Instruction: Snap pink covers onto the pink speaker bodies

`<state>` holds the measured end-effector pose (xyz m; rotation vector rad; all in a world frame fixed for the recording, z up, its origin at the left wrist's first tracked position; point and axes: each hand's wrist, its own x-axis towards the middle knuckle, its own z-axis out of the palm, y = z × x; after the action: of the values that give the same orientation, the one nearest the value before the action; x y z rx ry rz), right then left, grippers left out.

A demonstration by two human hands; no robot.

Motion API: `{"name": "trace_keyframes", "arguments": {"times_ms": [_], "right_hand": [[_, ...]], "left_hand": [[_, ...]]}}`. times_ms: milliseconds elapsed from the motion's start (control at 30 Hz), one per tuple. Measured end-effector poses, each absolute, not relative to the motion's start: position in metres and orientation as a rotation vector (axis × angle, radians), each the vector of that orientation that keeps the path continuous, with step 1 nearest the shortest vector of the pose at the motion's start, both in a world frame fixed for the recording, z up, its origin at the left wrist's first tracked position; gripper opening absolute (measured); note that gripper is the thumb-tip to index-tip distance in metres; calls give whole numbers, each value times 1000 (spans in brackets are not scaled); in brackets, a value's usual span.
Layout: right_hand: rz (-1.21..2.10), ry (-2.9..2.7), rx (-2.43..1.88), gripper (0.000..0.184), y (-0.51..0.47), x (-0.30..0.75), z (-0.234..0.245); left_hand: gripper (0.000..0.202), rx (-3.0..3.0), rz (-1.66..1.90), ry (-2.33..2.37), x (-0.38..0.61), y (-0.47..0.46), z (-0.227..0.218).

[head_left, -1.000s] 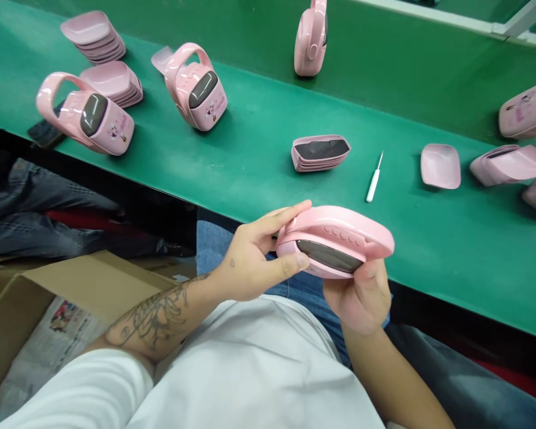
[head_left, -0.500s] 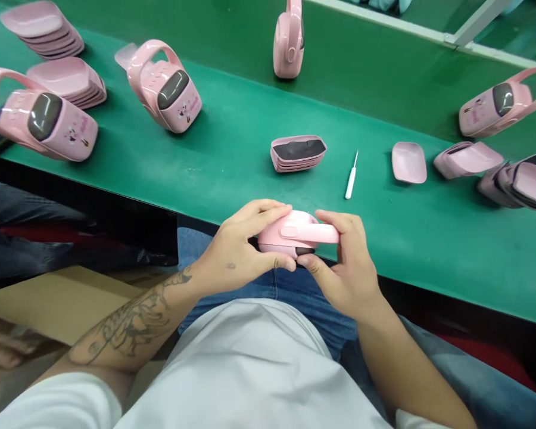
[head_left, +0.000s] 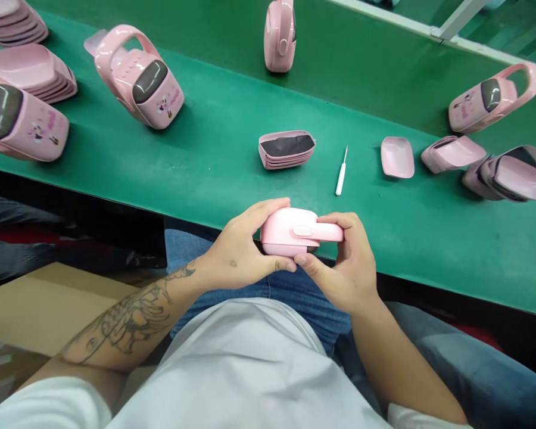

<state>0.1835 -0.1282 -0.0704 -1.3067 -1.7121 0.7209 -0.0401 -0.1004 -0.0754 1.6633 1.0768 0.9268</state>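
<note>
A pink plastic case with a looped handle and a dark window [head_left: 286,229] is held on its side just above the table's front edge. My left hand [head_left: 241,247] wraps round its base end, thumb below and fingers on the far side. At the handle end, my right hand [head_left: 351,262] grips it, with its thumb by the dark window and fingers at the handle. Most of the window is hidden. Beyond the hands lie a nested stack of pink shells with dark insides [head_left: 287,150] and a white-handled thin pointed tool [head_left: 341,176].
Similar pink cases stand on the green table [head_left: 214,161]: one at left [head_left: 154,95], one at the far left edge [head_left: 31,125], one at the back [head_left: 279,42] and one at right [head_left: 477,104]. Stacked pink shells [head_left: 460,154] and a single pink shell [head_left: 397,158] lie at right.
The view has shifted, so the table items appear farther left and slightly higher. Both hands keep hold of the case, which has tilted slightly, with less of its dark window showing.
</note>
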Motion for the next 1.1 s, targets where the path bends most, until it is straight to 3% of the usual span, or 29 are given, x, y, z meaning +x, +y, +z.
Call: {"name": "trace_keyframes", "arguments": {"times_ms": [133, 500, 567, 700, 767, 933, 1033, 1100], "right_hand": [[791, -1643, -1330, 45, -130, 182, -69], [936, -1540, -1408, 41, -129, 187, -62], [944, -1585, -1388, 50, -128, 192, -66], [977, -1451, -1362, 100, -129, 189, -81], [1083, -1338, -1298, 106, -131, 175, -88], [1284, -1278, -1051, 78, -133, 136, -89], [1092, -1288, -1133, 76, -130, 135, -85], [901, -1408, -1221, 78, -125, 145, -79]], "left_hand": [[90, 1620, 966, 1126, -34, -105, -72], [85, 1722, 955, 1174, -29, -106, -66], [88, 1706, 944, 1179, -33, -100, -68], [86, 1297, 1109, 1080, -41, -90, -81], [77, 1012, 1173, 920, -40, -89, -87], [66, 656, 1124, 706, -30, -101, -97], [66, 831, 1161, 800, -38, -101, -101], [83, 1183, 1273, 925, -52, -95, -98]]}}
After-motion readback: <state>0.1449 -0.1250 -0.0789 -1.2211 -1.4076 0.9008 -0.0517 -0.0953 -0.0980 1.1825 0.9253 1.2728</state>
